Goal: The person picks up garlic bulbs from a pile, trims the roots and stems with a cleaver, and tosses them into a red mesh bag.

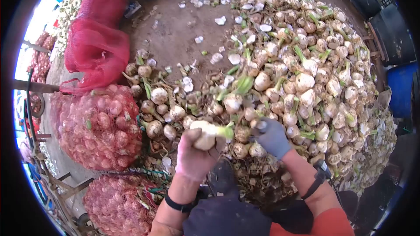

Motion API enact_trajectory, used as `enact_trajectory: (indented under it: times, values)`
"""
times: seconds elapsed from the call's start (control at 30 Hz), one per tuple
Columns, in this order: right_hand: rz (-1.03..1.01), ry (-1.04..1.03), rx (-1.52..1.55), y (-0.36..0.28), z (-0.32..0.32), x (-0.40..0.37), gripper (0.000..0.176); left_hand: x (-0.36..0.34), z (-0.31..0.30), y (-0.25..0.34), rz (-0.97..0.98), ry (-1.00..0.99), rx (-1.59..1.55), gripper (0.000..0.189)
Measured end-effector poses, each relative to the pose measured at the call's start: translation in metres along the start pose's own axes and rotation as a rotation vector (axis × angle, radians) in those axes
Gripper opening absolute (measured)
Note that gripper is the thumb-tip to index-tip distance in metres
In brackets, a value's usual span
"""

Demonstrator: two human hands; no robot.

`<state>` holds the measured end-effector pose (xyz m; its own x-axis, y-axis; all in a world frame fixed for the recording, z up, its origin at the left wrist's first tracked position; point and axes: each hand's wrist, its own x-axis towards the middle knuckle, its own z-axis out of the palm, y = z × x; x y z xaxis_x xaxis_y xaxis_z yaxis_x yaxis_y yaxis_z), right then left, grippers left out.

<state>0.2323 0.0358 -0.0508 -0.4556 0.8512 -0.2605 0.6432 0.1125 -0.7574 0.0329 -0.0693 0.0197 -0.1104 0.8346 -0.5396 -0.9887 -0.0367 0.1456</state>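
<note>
My left hand (194,155), in a pale dirty glove, grips a large white bulb (203,135) whose cut green stem (226,132) points right. Close to the stem's right is my right hand (272,137), in a grey-blue glove, its fingers curled round a small tool (261,126) that is mostly hidden and blurred. Beneath and beyond both hands spreads a big heap of soil-stained bulbs (306,81), some with green stem stubs.
Full red mesh sacks of bulbs (103,126) stand at the left, below a loose red net (98,48). Peelings lie on the brown ground (175,30). Dark crates (391,32) and a blue container (401,88) are at the right edge.
</note>
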Motion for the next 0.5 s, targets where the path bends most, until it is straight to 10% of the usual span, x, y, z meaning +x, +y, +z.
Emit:
enact_trajectory:
  times: [0.17, 0.33, 0.43, 0.5]
  values:
    - [0.089, -0.038, 0.315, -0.009, 0.002, -0.01, 0.015, 0.026, 0.0, 0.002, 0.148, 0.197, 0.068, 0.03]
    - [0.23, -0.102, 0.514, -0.012, 0.004, -0.012, 0.015, 0.028, 0.061, -0.001, 0.268, -0.44, 0.731, 0.07]
    - [0.197, -0.15, 0.474, -0.01, 0.0, -0.009, 0.015, 0.083, 0.0, 0.072, 0.752, 0.175, 1.786, 0.064]
    - [0.183, -0.148, 0.496, -0.003, 0.002, -0.009, 0.016, 0.094, -0.033, 0.117, 0.676, 0.748, 2.353, 0.057]
